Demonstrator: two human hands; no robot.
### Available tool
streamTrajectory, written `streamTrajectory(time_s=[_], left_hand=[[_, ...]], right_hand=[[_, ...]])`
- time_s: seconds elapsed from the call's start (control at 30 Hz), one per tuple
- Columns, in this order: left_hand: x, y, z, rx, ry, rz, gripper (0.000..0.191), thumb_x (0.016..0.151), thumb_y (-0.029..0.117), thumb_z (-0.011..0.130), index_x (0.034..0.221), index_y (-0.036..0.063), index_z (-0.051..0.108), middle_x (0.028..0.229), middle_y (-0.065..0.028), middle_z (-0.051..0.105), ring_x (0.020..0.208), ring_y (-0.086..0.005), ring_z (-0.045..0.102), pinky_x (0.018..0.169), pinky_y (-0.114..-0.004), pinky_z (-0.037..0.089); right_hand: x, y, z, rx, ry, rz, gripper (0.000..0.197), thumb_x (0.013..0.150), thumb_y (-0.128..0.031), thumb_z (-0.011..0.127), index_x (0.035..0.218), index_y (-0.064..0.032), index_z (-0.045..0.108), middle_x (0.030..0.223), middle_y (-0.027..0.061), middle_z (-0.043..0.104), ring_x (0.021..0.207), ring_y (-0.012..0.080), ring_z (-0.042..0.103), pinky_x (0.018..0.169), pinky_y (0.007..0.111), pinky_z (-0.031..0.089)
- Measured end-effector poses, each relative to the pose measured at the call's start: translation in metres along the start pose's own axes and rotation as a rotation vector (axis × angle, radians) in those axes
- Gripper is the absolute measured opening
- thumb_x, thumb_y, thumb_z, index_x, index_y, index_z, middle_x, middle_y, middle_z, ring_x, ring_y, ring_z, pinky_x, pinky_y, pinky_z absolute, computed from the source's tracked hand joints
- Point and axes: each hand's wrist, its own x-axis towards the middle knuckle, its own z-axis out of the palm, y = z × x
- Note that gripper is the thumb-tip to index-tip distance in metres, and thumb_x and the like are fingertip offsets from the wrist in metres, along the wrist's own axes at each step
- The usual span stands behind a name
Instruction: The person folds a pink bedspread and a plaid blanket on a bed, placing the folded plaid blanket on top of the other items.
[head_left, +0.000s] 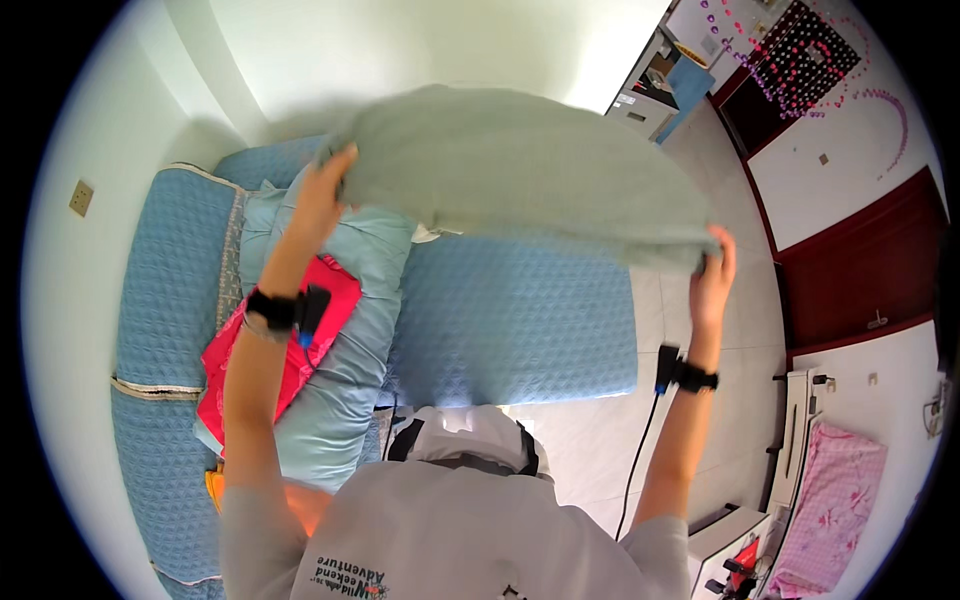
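Observation:
A grey-green cloth (510, 165) is spread in the air between my two hands, slightly blurred, with its far edge bulging towards the wall. My left hand (326, 191) grips its left end, above the head of light teal bedding. At the cloth's right end, my right hand (712, 274) holds a bunched corner over the tiled floor. Beneath the cloth lies a blue quilted seat cover (510, 322). A black strap with a small device and cable sits on each wrist.
Left of me are a blue quilted backrest (180, 277), a puffy teal cushion or quilt (352, 360) and a bright pink cloth (334, 289). A pale wall (360, 45) rises beyond. To the right stand a white cabinet (724, 536) and a pink checked cover (832, 502).

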Motion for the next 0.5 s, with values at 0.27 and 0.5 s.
streamTrajectory(time_s=[0.27,0.5], left_hand=[[-0.115,-0.207,-0.039,0.193,-0.035,-0.849,0.050,0.075,0.029,0.054,0.116,0.0079,0.034,0.107,-0.0126,0.046,0.092,-0.0284,0.048,0.058,-0.042,0.048],[-0.210,-0.308,-0.034,0.337,-0.204,-1.151,0.044,0.075,0.024,0.053,0.110,0.0015,0.039,0.102,-0.0141,0.049,0.087,-0.0299,0.052,0.065,-0.045,0.048]], right_hand=[[-0.169,0.188,-0.070,-0.041,-0.019,0.406,0.027,0.069,0.004,0.032,0.087,-0.0030,0.050,0.095,0.0078,0.050,0.098,0.0179,0.042,0.089,0.027,0.027],[-0.298,0.271,-0.095,-0.126,-0.024,0.914,0.020,0.074,-0.004,0.037,0.081,-0.0152,0.053,0.064,-0.0033,0.044,0.050,0.0061,0.039,0.040,0.020,0.033]])
